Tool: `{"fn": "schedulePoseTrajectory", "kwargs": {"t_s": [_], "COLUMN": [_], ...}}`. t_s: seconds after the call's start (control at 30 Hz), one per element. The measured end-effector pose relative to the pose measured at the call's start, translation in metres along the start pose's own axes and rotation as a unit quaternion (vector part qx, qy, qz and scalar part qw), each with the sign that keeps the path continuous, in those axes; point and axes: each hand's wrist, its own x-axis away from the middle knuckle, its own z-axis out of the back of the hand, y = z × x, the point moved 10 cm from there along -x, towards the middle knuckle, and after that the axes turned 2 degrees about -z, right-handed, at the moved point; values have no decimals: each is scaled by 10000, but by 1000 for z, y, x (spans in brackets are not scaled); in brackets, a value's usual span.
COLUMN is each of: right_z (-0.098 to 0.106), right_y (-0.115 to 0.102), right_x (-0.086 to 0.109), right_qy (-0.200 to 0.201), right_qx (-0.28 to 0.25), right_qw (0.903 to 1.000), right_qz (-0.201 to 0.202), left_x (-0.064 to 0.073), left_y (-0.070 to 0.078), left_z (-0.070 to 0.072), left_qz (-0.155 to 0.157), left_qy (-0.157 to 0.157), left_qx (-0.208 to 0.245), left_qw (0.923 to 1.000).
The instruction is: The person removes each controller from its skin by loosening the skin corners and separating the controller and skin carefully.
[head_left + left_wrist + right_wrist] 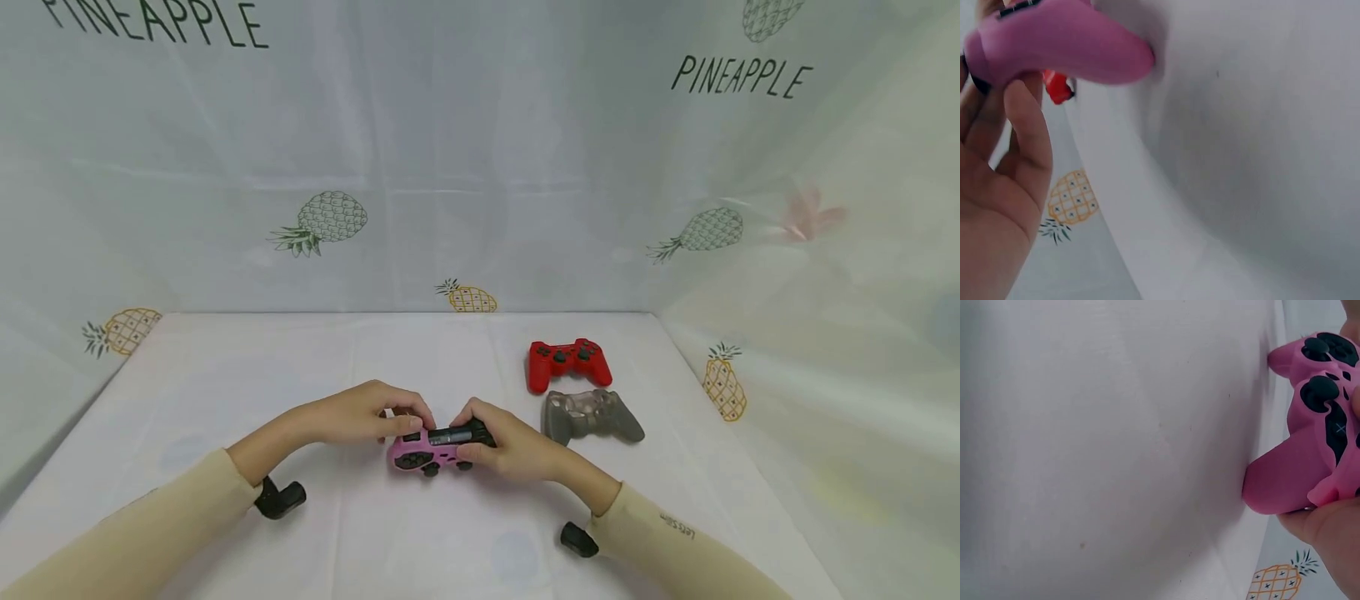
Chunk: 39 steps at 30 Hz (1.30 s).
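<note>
A pink game controller (441,452) is held between both hands at the middle of the table, its thumbsticks facing the person. Its long edge away from the person shows black (453,436), and a pink, rubbery-looking flap (1330,490) stands out near one grip in the right wrist view. My left hand (367,414) pinches the left end, thumb and fingertips at the shoulder edge. At the other end, my right hand (513,446) grips the controller, its thumb lying over the front face and fingers behind. Both grip ends point down close to the white tabletop.
On the right of the table lie a red game controller (572,362) and, nearer the person, a grey one (592,415). White cloth (225,358) covers the table, and a pineapple-printed curtain (480,150) hangs behind it and at the sides. Black wrist devices (279,500) sit at both cuffs.
</note>
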Motion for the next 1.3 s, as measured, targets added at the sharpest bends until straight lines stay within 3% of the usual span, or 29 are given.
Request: {"fn": "schedulePoseTrajectory", "kwargs": {"t_s": [0.1,0.33,0.5,0.63,0.93,1.13,1.3], "right_z": [0,-1,-3,-3,2,-1,-3], "right_y": [1,2,2,3,2,4,3], "right_x": [1,2,2,2,-1,-3,-2], "right_qy": [-21,-1,-28,-52,-110,-231,-260], "right_qx": [-37,-205,-236,-183,-80,-227,-272], "right_qw": [10000,9997,9996,9998,9999,9995,9993], "right_qz": [32,125,151,80,-33,-8,-64], "left_x": [-7,-20,-22,-22,-28,-33,-40], "left_y": [0,-7,-11,-14,-21,-25,-30], "left_z": [0,-3,-4,-7,-9,-18,-26], "left_qz": [-121,-47,-63,19,112,278,697], "left_qy": [-332,-888,-1003,-1077,-976,-1287,-1826], "left_qx": [34,393,460,761,1159,1520,1767], "left_qw": [9994,9953,9939,9913,9884,9796,9647]}}
